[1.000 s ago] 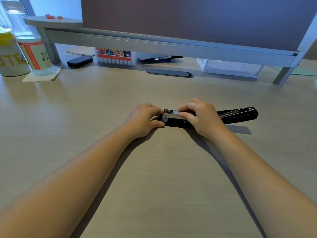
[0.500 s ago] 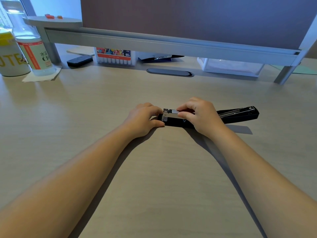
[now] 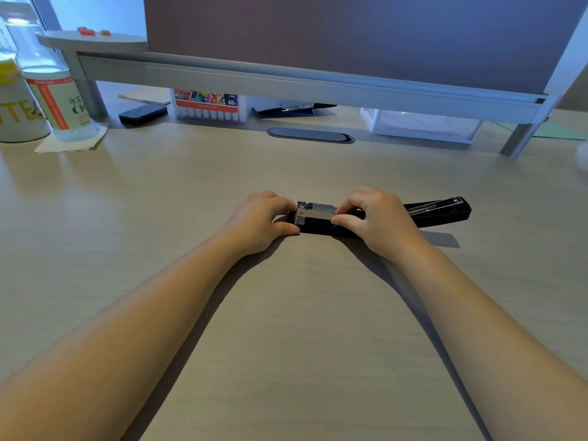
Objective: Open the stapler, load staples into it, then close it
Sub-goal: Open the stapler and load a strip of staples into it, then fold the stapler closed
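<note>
A black stapler (image 3: 440,213) lies opened flat on the wooden desk, its lid swung out to the right. Its silver metal magazine (image 3: 315,212) sits over the black base at the left end. My left hand (image 3: 259,219) grips that left end of the base, thumb along the near side. My right hand (image 3: 378,218) pinches the magazine from above with thumb and fingers and hides the stapler's middle. I cannot see any staples.
A grey shelf (image 3: 286,81) spans the back of the desk. Under it are a marker box (image 3: 208,105), a black eraser (image 3: 143,114), a clear tray (image 3: 423,125) and a cable slot (image 3: 310,135). Two bottles (image 3: 54,100) stand at far left.
My right hand's fingers have shifted slightly on the magazine. The stapler and my left hand have stayed in place.
</note>
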